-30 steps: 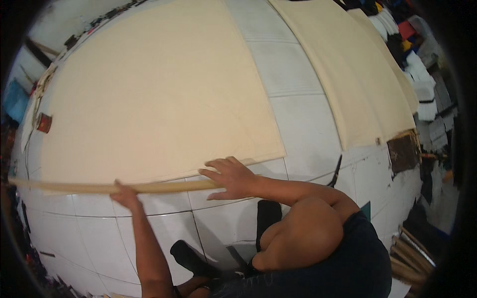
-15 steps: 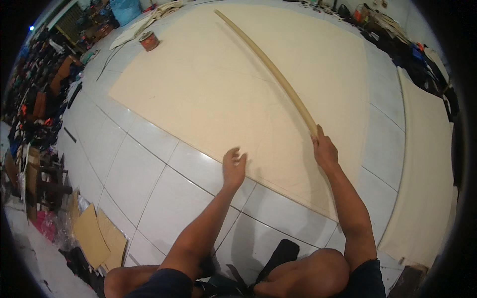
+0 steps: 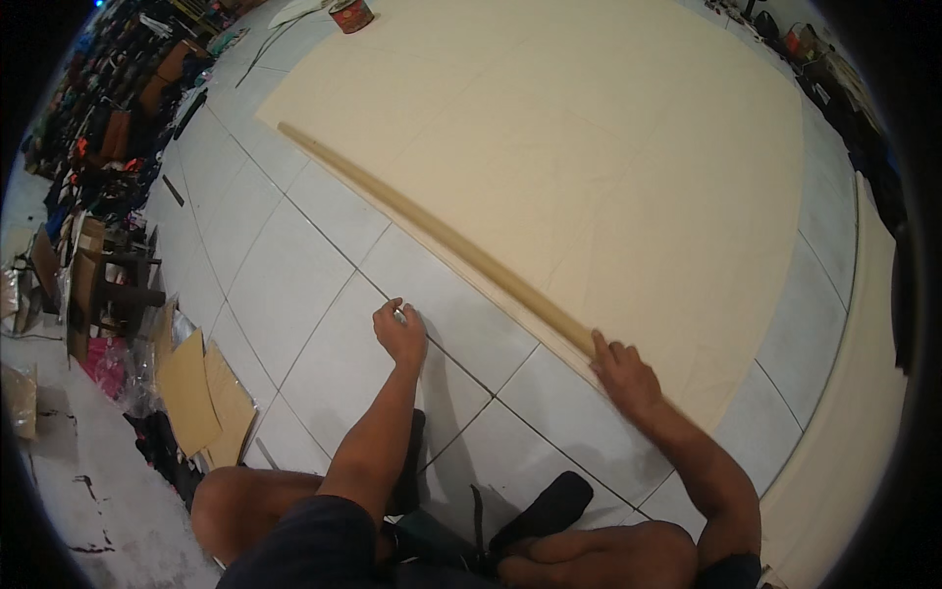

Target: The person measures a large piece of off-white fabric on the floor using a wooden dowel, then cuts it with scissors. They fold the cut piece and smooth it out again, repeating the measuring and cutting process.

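Observation:
A large cream sheet (image 3: pixel 589 177), apparently cloth, lies spread on the white tiled floor. Along its near edge runs a long, tan, round pole (image 3: pixel 451 245); whether it is wood or cardboard I cannot tell. My right hand (image 3: pixel 628 378) grips the pole's near right end, one finger stretched along it. Over the bare tiles, short of the sheet's edge, my left hand (image 3: pixel 400 334) is empty, its fingers loosely curled and the thumb apart from them.
A red tin can (image 3: pixel 350 15) stands at the sheet's far left corner. To the left are cardboard pieces (image 3: pixel 186 393), a dark wooden stand (image 3: pixel 123 280) and piles of dark items. A cream roll or folded length (image 3: pixel 834 422) lies at the right.
The pole has swung left and toward me, from slanting across the sheet to lying along its near edge. My right hand came nearer with it; my left hand drew back left. The view has shifted.

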`<action>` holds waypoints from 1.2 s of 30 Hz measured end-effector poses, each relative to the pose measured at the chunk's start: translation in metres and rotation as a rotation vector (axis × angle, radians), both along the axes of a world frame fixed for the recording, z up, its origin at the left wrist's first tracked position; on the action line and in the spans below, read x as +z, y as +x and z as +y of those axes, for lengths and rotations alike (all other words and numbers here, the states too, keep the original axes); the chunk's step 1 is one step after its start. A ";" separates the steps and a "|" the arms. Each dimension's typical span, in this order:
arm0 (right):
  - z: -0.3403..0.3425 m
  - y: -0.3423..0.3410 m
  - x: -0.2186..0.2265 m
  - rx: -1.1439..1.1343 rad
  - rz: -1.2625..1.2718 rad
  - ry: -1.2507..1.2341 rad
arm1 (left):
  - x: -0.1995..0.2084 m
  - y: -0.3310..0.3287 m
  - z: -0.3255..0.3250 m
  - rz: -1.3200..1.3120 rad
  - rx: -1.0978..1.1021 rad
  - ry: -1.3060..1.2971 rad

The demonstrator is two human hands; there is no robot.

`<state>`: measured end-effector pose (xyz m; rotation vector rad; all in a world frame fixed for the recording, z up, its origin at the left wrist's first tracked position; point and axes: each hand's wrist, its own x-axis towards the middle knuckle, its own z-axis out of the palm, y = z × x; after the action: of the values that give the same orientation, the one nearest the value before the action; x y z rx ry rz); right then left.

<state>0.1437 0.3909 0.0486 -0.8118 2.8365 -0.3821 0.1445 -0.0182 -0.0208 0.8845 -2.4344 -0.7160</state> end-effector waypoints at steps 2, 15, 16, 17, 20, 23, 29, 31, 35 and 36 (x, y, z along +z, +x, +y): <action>-0.001 0.015 0.018 -0.018 -0.076 -0.038 | 0.008 -0.003 0.013 -0.146 0.003 -0.043; -0.084 -0.185 0.029 -0.234 -0.022 -0.030 | -0.003 0.011 0.037 -0.157 -0.054 -0.235; -0.101 -0.197 0.023 -0.233 -0.043 -0.029 | -0.003 0.006 0.039 -0.149 -0.056 -0.236; -0.125 -0.202 0.012 -0.225 -0.078 -0.040 | -0.004 0.005 0.038 -0.135 -0.060 -0.252; -0.200 -0.183 -0.018 -0.049 -0.029 -0.090 | -0.009 0.011 0.036 -0.127 -0.062 -0.291; -0.238 -0.154 -0.017 0.092 -0.007 -0.121 | -0.008 0.008 0.033 -0.127 -0.060 -0.308; -0.227 -0.132 0.008 0.121 -0.094 -0.129 | -0.006 0.005 0.034 -0.118 -0.056 -0.302; -0.207 -0.137 0.018 0.080 -0.142 -0.107 | -0.007 0.011 0.031 -0.101 -0.056 -0.322; -0.169 -0.170 0.033 -0.100 -0.055 -0.082 | -0.010 0.012 0.029 -0.118 -0.048 -0.303; -0.158 -0.178 0.028 -0.141 -0.033 -0.064 | -0.011 0.010 0.032 -0.117 -0.048 -0.289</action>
<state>-0.0347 0.2331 0.0769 -0.6118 2.8727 -0.5034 0.1544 0.0136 -0.0314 0.7737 -2.5842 -0.3219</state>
